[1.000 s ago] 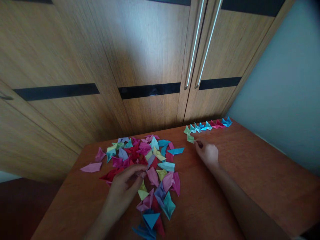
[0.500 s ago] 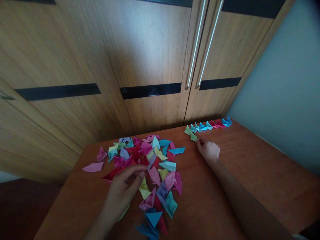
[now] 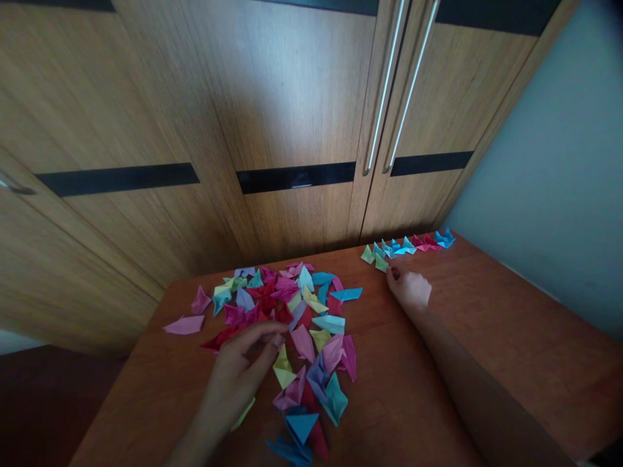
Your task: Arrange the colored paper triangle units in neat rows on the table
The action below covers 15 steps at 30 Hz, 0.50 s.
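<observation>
My right hand (image 3: 409,289) is closed, its fingertips pinching the edge of a light green folded paper boat (image 3: 381,263). That boat sits just in front of a row of small paper boats (image 3: 403,246) in green, light blue, red and blue along the back of the table. My left hand (image 3: 243,363) hovers over the near left of a pile of colourful folded paper pieces (image 3: 285,287). Its thumb and forefinger are curved with a small gap, and nothing shows between them. A lavender paper piece (image 3: 298,314) lies close by those fingertips.
The brown wooden table (image 3: 389,376) backs onto a wooden cabinet (image 3: 296,224) with long metal handles (image 3: 407,87). A pale wall (image 3: 545,175) borders the right side. Loose pink pieces (image 3: 185,324) lie left of the pile; blue folded paper (image 3: 302,425) lies at its front.
The whole view has shifted slightly. Both hands stay nearly where they were, with the right one still at the light green boat.
</observation>
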Available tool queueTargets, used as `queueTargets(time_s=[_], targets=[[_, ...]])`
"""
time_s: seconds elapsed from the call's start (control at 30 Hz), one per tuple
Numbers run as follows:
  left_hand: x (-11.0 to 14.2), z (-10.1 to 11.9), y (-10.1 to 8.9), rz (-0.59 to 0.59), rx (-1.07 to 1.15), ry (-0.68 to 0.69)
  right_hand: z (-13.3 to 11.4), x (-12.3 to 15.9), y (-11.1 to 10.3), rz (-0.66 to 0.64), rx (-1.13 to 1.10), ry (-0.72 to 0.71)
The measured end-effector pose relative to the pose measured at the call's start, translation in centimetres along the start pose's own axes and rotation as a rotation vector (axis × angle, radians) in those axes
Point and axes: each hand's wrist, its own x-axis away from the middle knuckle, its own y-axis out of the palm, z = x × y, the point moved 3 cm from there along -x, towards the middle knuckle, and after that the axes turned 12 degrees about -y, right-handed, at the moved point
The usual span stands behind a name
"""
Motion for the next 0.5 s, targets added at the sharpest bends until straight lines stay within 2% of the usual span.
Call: queueTargets(time_s=[0.33,0.43,0.5], targets=[[0.0,-0.1,0.2,-0.016,-0.003,-0.016,-0.1,0.2,-0.4,-0.019,-0.005,0.019],[-0.2,-0.2,-1.1,0.051,-0.060,0.002,-0.4,0.8,-1.0,0.023,-0.045,0.025],[-0.3,-0.7,-3.1,0.144,-0.136,-0.009,-0.7,1.3,-1.6,0.050,-0.074,0.011]])
